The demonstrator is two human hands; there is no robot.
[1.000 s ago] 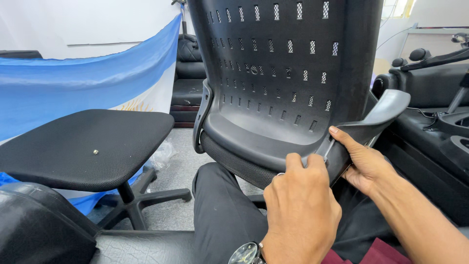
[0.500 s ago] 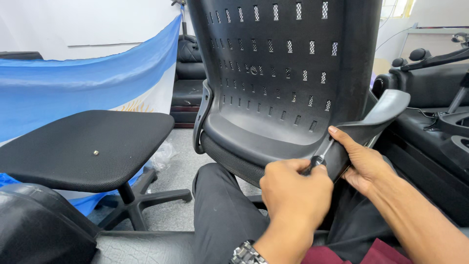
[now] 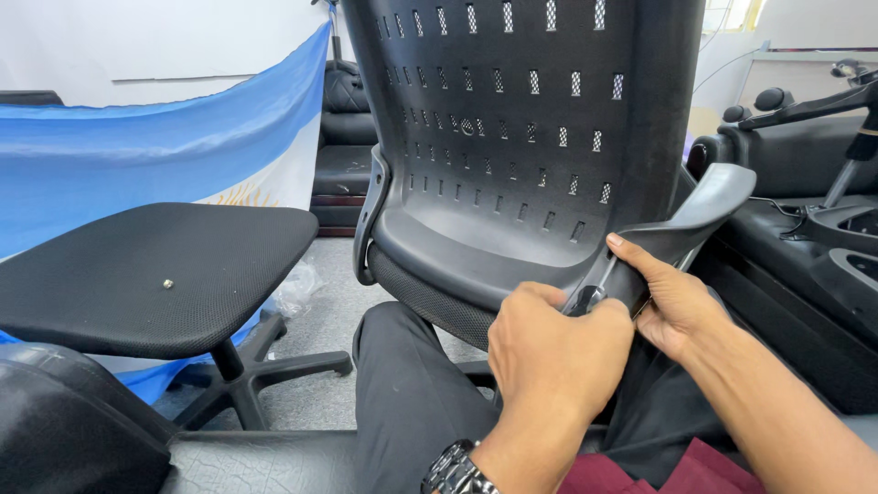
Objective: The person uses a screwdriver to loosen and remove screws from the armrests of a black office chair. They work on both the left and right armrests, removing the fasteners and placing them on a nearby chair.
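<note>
Backrest (image 3: 512,119) of a black office chair, slotted plastic with mesh behind, is standing upright across your lap, its lower edge just above your knee. Your left hand (image 3: 558,352) is curling shut around a screwdriver (image 3: 585,298) with a dark handle, pressing it up against the joint where the grey armrest bracket (image 3: 695,215) is meeting the backrest. Your right hand (image 3: 663,297) is gripping that bracket from the side, thumb lying along its upper edge. You are wearing one wristwatch (image 3: 453,471) on the left wrist. One separate chair seat (image 3: 155,274) on a wheeled base is sitting well apart to your left, carrying one small screw (image 3: 167,284). One blue and white flag (image 3: 155,155) is hanging behind it.
</note>
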